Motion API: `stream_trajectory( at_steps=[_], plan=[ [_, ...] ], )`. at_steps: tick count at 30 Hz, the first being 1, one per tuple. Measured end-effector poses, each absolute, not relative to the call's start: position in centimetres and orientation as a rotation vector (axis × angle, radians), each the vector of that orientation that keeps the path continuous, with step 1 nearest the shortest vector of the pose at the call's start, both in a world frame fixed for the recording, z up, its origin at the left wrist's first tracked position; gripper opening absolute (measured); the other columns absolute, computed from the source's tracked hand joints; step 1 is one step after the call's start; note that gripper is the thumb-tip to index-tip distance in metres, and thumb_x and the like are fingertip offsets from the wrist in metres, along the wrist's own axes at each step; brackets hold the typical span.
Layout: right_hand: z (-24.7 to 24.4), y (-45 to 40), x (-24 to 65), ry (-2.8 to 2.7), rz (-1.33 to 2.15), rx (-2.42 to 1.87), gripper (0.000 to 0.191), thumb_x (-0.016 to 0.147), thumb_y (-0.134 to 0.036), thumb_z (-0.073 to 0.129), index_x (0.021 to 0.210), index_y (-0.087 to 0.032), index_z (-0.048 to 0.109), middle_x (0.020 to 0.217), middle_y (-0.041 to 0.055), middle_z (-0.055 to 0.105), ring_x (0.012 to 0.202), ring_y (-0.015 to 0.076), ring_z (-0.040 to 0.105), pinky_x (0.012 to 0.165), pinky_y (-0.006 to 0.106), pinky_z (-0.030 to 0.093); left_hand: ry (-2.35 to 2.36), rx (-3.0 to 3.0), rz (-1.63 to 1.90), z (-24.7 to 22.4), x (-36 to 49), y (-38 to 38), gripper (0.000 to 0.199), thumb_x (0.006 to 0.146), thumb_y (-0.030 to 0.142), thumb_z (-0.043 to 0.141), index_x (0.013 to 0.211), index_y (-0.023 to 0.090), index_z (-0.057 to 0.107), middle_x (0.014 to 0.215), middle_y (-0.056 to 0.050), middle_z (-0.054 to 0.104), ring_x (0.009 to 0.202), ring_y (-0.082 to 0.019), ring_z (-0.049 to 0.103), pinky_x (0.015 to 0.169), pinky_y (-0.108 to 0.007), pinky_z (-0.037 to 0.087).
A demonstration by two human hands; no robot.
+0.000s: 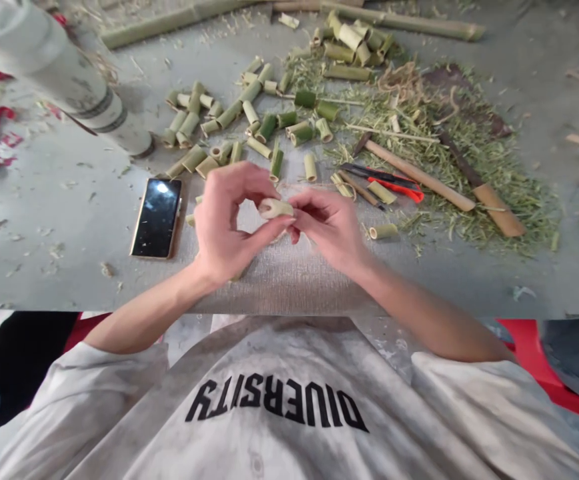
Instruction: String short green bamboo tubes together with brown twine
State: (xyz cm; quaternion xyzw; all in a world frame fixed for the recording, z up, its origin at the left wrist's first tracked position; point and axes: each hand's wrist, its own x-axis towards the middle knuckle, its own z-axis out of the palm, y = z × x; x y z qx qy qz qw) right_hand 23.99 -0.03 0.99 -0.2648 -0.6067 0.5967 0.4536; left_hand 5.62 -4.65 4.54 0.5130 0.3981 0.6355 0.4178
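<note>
A short, pale bamboo piece [276, 209] with a hollow end is held up over the near part of the table. My left hand [223, 223] pinches it between thumb and fingers, which curve into a ring. At its right end, the closed fingertips of my right hand [332, 230] grip it too; some of those fingers are hidden. Just beyond my hands lie several cut bamboo tubes, one of them standing upright [310, 167]. Another short tube [383, 231] rests to the right of my right hand.
A phone [156, 217] lies left of my left hand, with a tall white bottle [69, 73] behind it. On the right are a red-handled cutter [397, 185], a hammer [419, 173] and a wooden-handled blade [497, 207] among green shavings [509, 167]. Long bamboo poles [179, 20] cross the back.
</note>
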Motion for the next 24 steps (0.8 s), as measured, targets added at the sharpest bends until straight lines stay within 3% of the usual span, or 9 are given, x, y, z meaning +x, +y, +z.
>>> stream_trajectory(
  at_steps=[6, 7, 9, 12, 17, 24],
  plan=[
    [-0.8, 0.5, 23.2, -1.301, 1.703, -0.555, 0.036, 0.086, -0.053, 0.099, 0.094, -0.021, 0.084, 0.080, -0.0020, 0.079, 0.055, 0.0080, 0.066, 0.053, 0.020, 0.058, 1.194, 1.348, 1.487, 3.8, 5.1, -4.9, 0.005, 0.105, 0.020, 0.078, 0.106, 0.025, 0.078, 0.100, -0.005, 0.081, 0.114, -0.026, 0.077, 0.087, -0.040, 0.061],
    [-0.7, 0.5, 23.2, -1.292, 1.711, -0.557, 0.035, 0.086, -0.052, 0.099, 0.094, -0.021, 0.084, 0.080, -0.0019, 0.079, 0.055, 0.0080, 0.066, 0.052, 0.020, 0.058, 1.189, 1.426, 1.477, 3.6, 5.0, -4.7, 0.004, 0.105, 0.026, 0.080, 0.105, 0.025, 0.077, 0.100, -0.006, 0.081, 0.112, -0.026, 0.077, 0.086, -0.040, 0.061],
    [-0.5, 0.4, 23.3, -1.287, 1.719, -0.570, 0.031, 0.089, -0.050, 0.097, 0.094, -0.022, 0.085, 0.079, -0.0017, 0.079, 0.055, 0.0079, 0.067, 0.053, 0.020, 0.059, 1.179, 1.680, 1.465, 3.1, 4.7, -4.2, 0.020, 0.103, 0.042, 0.085, 0.105, 0.026, 0.073, 0.098, -0.005, 0.080, 0.102, -0.024, 0.077, 0.082, -0.039, 0.062],
    [0.0, 0.1, 23.5, -1.295, 1.731, -0.594, 0.028, 0.093, -0.048, 0.094, 0.092, -0.022, 0.085, 0.075, -0.0021, 0.078, 0.056, 0.0080, 0.067, 0.055, 0.020, 0.060, 1.187, 2.117, 1.528, 2.8, 4.5, -3.5, 0.033, 0.105, 0.059, 0.080, 0.103, 0.028, 0.067, 0.091, -0.002, 0.078, 0.084, -0.019, 0.074, 0.074, -0.038, 0.063],
    [0.2, 0.0, 23.7, -1.317, 1.735, -0.578, 0.026, 0.096, -0.047, 0.093, 0.093, -0.022, 0.084, 0.075, -0.0026, 0.076, 0.058, 0.0081, 0.067, 0.057, 0.021, 0.059, 1.043, 2.378, 1.795, 3.5, 4.9, -2.9, 0.023, 0.110, 0.044, 0.077, 0.103, 0.026, 0.066, 0.086, 0.002, 0.075, 0.077, -0.016, 0.074, 0.066, -0.033, 0.061],
    [0.1, 0.0, 24.0, -1.327, 1.736, -0.507, 0.016, 0.102, -0.036, 0.088, 0.095, -0.022, 0.083, 0.076, -0.0030, 0.076, 0.061, 0.0071, 0.069, 0.061, 0.018, 0.060, 1.004, 2.342, 1.800, 3.4, 4.8, -2.7, 0.027, 0.102, 0.036, 0.087, 0.098, 0.023, 0.064, 0.085, 0.002, 0.072, 0.078, -0.015, 0.075, 0.066, -0.030, 0.061]
  ],
)
